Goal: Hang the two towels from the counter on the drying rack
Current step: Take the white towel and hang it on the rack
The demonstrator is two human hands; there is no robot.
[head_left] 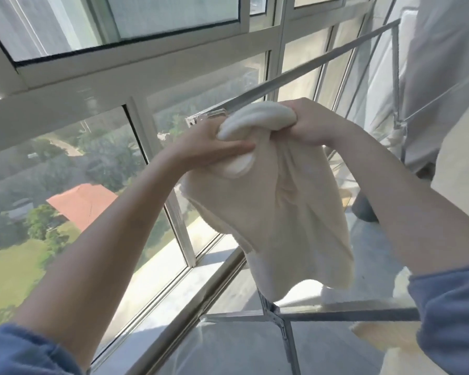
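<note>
Both the left hand and the right hand clamp a bunched cream towel at the drying rack's top rail (not yet draped); the second towel's place is unclear

Bright daylight pours in through the window from nine to twelve o'clock, hazing the glass and washing out the view outside. The towel glows cream, softly shaded in its folds. Motion blur smears the rack bar at one o'clock. Wide-angle bending curves the frame lines toward the edges. Sleeves at the bottom corners look soft.
</note>
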